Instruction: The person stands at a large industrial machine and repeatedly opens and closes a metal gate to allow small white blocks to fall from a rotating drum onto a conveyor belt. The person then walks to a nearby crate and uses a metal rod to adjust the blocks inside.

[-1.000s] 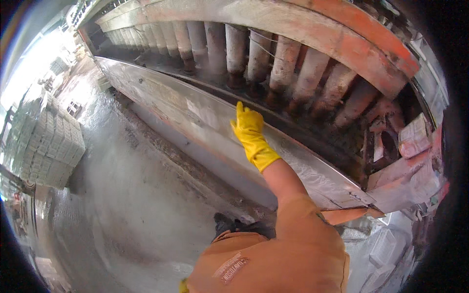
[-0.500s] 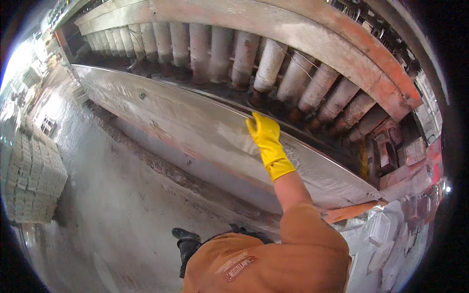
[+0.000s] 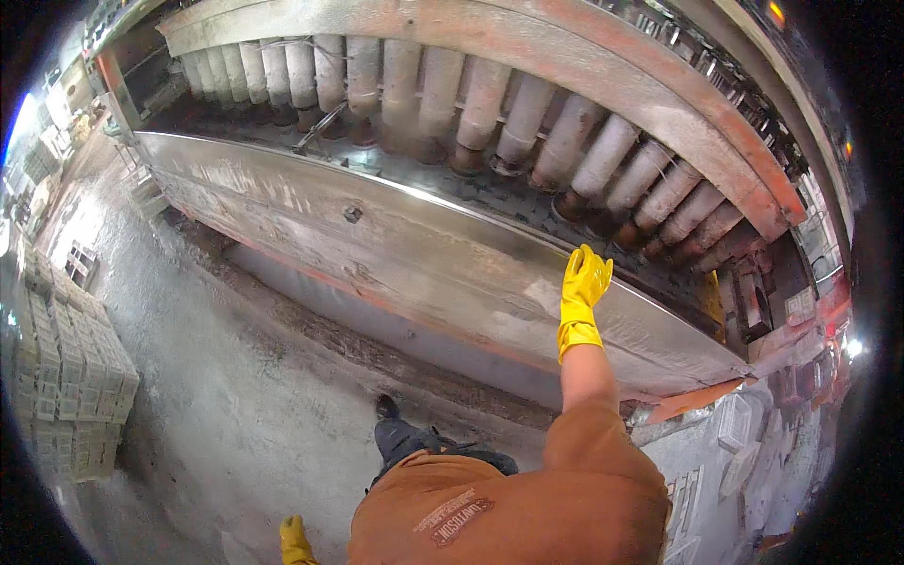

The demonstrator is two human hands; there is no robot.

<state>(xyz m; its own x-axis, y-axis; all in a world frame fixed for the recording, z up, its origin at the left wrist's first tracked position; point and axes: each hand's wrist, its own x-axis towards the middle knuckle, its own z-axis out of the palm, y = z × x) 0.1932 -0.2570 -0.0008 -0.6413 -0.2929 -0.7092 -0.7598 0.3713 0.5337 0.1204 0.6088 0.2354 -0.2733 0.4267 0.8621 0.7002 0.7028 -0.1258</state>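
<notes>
My right hand (image 3: 586,282), in a yellow rubber glove, rests at the top rim of a long metal panel (image 3: 452,273). Its fingers are curled over the edge there, though their tips are partly hidden. Behind the panel runs a dark, wet channel, with a row of stained upright cylinders (image 3: 482,99) above it. My left hand (image 3: 296,543), in a matching glove, hangs low at the bottom edge, over the floor and away from the panel. How its fingers are held is too small and cut off to make out.
Stacked pale crates or blocks (image 3: 71,377) stand at the left. A worn, red-stained beam (image 3: 603,71) crosses above the cylinders. A thin metal bar (image 3: 320,129) sticks up at the panel's rim. White plastic crates (image 3: 736,421) lie at the lower right. The grey floor (image 3: 273,377) looks wet.
The panel and cylinders have shifted rightward in view, my right hand keeping about the same spot on the rim. My left hand has come into view at the bottom. One leg is more stretched forward.
</notes>
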